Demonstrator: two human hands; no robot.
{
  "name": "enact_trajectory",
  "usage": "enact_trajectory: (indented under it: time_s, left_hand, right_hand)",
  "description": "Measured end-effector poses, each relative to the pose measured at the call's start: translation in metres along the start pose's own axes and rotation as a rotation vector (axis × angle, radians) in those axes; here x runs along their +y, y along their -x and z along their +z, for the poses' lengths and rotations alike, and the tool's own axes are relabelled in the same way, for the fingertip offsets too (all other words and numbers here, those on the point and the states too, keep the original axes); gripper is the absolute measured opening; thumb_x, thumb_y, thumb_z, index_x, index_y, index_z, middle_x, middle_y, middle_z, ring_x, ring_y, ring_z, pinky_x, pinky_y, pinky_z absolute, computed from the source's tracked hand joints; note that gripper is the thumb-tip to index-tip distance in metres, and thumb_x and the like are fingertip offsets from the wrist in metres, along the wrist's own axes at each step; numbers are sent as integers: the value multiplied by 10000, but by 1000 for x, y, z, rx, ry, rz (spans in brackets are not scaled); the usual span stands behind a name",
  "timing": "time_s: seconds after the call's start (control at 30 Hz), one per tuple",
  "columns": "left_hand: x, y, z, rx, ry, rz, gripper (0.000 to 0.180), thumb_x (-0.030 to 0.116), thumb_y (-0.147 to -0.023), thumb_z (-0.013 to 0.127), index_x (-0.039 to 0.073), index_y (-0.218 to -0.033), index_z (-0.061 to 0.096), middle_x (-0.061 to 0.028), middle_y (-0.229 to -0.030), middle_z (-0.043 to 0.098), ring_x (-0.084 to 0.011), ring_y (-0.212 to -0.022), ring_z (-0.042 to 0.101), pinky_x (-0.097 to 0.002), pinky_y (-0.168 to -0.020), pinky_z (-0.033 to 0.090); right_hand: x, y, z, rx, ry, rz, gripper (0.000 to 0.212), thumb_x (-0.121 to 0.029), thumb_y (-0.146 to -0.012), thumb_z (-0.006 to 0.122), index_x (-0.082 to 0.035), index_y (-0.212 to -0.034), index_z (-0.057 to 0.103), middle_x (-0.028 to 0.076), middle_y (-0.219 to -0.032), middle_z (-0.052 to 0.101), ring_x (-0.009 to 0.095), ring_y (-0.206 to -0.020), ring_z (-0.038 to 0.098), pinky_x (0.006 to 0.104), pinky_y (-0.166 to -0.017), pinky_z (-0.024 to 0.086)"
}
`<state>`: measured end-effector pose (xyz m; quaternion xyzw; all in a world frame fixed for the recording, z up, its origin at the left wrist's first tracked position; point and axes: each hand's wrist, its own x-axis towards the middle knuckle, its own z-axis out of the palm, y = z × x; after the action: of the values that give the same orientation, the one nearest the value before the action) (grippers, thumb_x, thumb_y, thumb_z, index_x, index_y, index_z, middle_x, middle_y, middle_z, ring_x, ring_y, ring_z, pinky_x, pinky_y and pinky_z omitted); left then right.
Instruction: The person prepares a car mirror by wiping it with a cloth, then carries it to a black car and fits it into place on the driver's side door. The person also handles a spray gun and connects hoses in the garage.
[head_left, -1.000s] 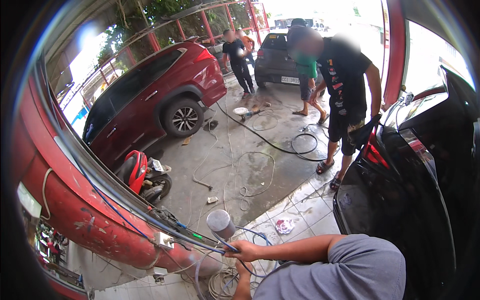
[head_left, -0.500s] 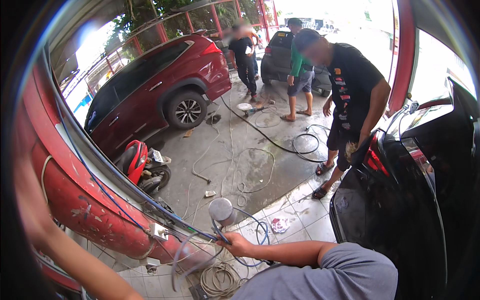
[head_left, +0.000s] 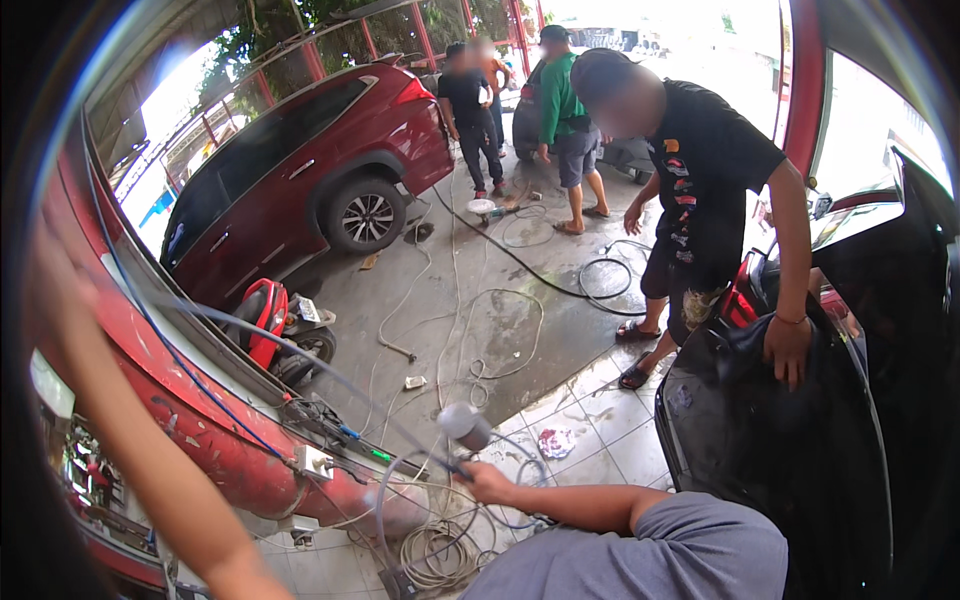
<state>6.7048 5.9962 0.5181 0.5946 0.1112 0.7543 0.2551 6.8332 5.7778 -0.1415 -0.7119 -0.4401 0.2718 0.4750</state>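
My right hand (head_left: 487, 484) is closed at lower centre around the dark handle of what looks like a spray gun. Its round grey cup (head_left: 466, 427) stands just beyond my fingers. From that hand a thin grey-blue hose (head_left: 340, 378) runs taut toward the upper left, and more of it loops below the hand. Up along the left edge my left arm is raised beside the red post. Motion smears my left hand (head_left: 62, 275), so its fingers and anything in them cannot be made out; the hose's far end passes near it.
On the right, a co-worker leans over a black car panel (head_left: 770, 470), one hand on it. Coiled cable (head_left: 440, 555) lies below my right hand. Cords and a black hose (head_left: 520, 265) cross the floor. A red car (head_left: 310, 170), a red motorcycle (head_left: 268, 320) and other people are beyond.
My left arm has risen, and the hose now stretches up-left from my right hand. The spray gun's cup has shifted slightly right. The co-worker's hand has moved onto the black panel.
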Motion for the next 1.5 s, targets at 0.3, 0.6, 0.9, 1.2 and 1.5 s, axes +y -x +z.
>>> enact_trajectory:
  time_s: [0.3, 0.6, 0.9, 1.2, 1.5]
  left_hand:
    - [-287, 591, -286, -546, -716, -484, 316, 243, -1033, 472, -12, -975, 649, -210, -919, 674, -392, -898, 649, -462, -806, 495]
    - [-232, 771, -246, -951, -226, -963, 360, 341, -956, 554, 82, -1190, 643, -269, -997, 680, -505, -991, 622, -537, -821, 489]
    - [-191, 744, -226, -1103, -339, -769, 358, 311, -923, 555, 75, -1171, 658, -285, -1010, 680, -490, -1040, 626, -545, -824, 490]
    - [-167, 670, -223, -1781, -644, -623, 313, 183, -941, 550, 12, -1182, 649, -268, -1152, 666, -443, -1115, 618, -525, -958, 479]
    - [54, 154, -67, -1294, -221, 3, 440, 375, -1032, 519, 38, -1314, 530, -163, -1190, 660, -276, -1110, 625, -373, -897, 525]
  right_hand:
    - [8, -2, -19, 109, -50, 238, 401, -450, -948, 649, -89, -1120, 691, 207, -1021, 714, 373, -984, 682, 451, -843, 522]
    - [-63, 41, 5, -125, -203, -73, 416, -347, -914, 739, -48, -1187, 644, 184, -1001, 706, 306, -916, 671, 402, -855, 515]
    - [-50, 40, -3, -136, -182, -210, 318, -271, -908, 745, -58, -1130, 665, 178, -980, 667, 347, -928, 652, 425, -834, 503]
    - [-58, 32, -5, -193, -17, -192, 308, -269, -955, 684, -68, -1176, 607, 200, -967, 644, 385, -898, 620, 429, -816, 491]
    - [-50, 17, -15, -136, -170, -211, 333, -312, -968, 661, -97, -1216, 603, 225, -978, 668, 418, -912, 644, 440, -792, 502]
